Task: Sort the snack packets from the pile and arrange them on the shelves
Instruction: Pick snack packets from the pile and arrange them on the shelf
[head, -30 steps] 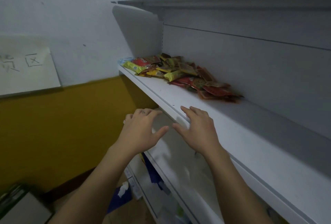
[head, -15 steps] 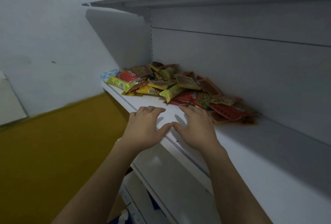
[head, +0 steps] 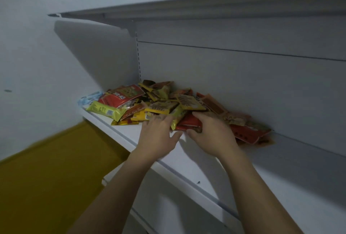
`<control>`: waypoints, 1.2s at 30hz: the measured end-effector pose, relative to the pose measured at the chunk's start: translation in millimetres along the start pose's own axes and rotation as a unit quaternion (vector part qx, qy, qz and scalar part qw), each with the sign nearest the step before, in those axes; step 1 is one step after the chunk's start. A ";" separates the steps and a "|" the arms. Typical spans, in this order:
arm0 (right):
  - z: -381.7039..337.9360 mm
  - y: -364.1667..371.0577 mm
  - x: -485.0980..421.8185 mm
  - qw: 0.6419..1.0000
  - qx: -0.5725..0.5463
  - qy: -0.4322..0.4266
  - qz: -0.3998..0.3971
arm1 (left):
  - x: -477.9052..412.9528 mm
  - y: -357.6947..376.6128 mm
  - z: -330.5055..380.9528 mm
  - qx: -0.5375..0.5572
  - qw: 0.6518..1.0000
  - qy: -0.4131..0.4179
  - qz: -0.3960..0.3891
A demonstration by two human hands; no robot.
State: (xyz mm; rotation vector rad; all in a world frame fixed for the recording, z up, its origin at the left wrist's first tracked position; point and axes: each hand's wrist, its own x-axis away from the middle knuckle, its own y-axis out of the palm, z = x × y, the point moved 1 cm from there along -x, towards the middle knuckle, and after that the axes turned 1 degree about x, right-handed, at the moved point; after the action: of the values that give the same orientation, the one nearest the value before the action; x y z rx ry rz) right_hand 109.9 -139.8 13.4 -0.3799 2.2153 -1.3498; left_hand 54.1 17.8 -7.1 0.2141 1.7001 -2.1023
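A pile of snack packets (head: 162,102) in red, yellow and brown lies on the white shelf (head: 206,168), against its back panel. My left hand (head: 159,138) lies flat at the pile's front edge, its straight fingers touching a yellow-green packet (head: 177,116). Beside it, my right hand (head: 213,136) grips a red packet (head: 188,123) at the front of the pile, fingers on top and thumb underneath. A large red packet (head: 121,95) and a lime packet (head: 103,110) sit at the pile's left end.
An upper shelf (head: 187,7) overhangs the pile. The shelf surface right of the pile is bare. A lower shelf (head: 168,205) shows beneath my arms. A white and yellow wall (head: 46,177) stands to the left. A light blue packet (head: 89,98) lies at the shelf's left end.
Both hands moved forward from the shelf's front edge into the pile. The right hand took hold of a red packet; the left now touches the packets.
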 end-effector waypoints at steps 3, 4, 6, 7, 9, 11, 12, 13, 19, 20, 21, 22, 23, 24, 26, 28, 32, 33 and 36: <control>-13.7 10.6 -20.1 1.000 0.016 0.013 0.003 | -18.3 -0.1 -21.3 0.009 1.000 0.024 -0.010; -18.6 15.7 -25.8 1.000 0.020 0.023 -0.002 | -24.3 -0.9 -29.0 0.018 0.999 0.032 -0.008; -28.0 25.8 -37.6 0.998 0.037 0.041 -0.007 | -36.9 -4.2 -42.2 0.030 0.998 0.051 -0.001; -32.1 30.8 -44.1 0.998 0.046 0.050 -0.005 | -42.7 -5.3 -48.7 0.034 0.998 0.057 0.003; -39.7 39.6 -57.2 0.996 0.057 0.069 0.006 | -52.3 -6.1 -62.1 0.043 0.997 0.067 0.009; -45.8 46.8 -68.6 0.993 0.060 0.095 0.029 | -60.2 -4.1 -75.8 0.051 0.996 0.076 0.008; -47.7 50.3 -73.7 0.991 0.059 0.113 0.042 | -63.8 -2.2 -81.7 0.058 0.995 0.080 0.008; -49.3 53.8 -78.0 0.989 0.059 0.128 0.051 | -67.0 -0.2 -86.5 0.066 0.994 0.085 0.009; -63.3 77.5 -92.2 0.974 0.076 0.202 0.073 | -78.8 9.0 -103.9 0.098 0.987 0.124 0.012; -65.4 80.7 -95.1 0.974 0.061 0.211 0.062 | -80.3 9.9 -106.7 0.099 0.987 0.129 0.013; -67.7 81.3 -97.4 0.974 0.047 0.218 0.047 | -81.9 10.8 -109.1 0.102 0.986 0.134 0.014; -69.6 80.6 -99.3 0.973 0.037 0.227 0.032 | -83.8 12.0 -111.4 0.105 0.985 0.139 0.013; -71.3 78.6 -100.4 0.971 0.026 0.239 0.018 | -85.9 13.1 -113.3 0.107 0.984 0.143 0.010; -73.6 74.9 -100.2 0.968 0.013 0.251 0.008 | -87.7 13.7 -114.9 0.106 0.984 0.146 0.006; -77.8 66.0 -98.2 0.962 -0.007 0.272 0.002 | -92.1 14.4 -118.1 0.100 0.983 0.153 -0.001; -80.6 54.7 -94.5 0.960 -0.020 0.280 0.010 | -97.9 12.5 -119.6 0.090 0.983 0.157 -0.002; -88.2 27.2 -88.7 0.959 -0.071 0.272 0.047 | -113.0 8.9 -120.4 0.085 0.983 0.165 0.012; -91.0 21.3 -87.7 0.959 -0.087 0.262 0.062 | -116.2 8.7 -120.1 0.084 0.982 0.169 0.012; -98.5 9.4 -89.9 0.961 -0.123 0.227 0.096 | -126.3 9.4 -118.6 0.084 0.981 0.172 0.003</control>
State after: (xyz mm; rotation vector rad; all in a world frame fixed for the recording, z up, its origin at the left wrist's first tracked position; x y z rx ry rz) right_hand 129.7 -18.9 67.1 0.0751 2.7250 -1.1429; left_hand 154.3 159.0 3.9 0.6684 1.6972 -2.3086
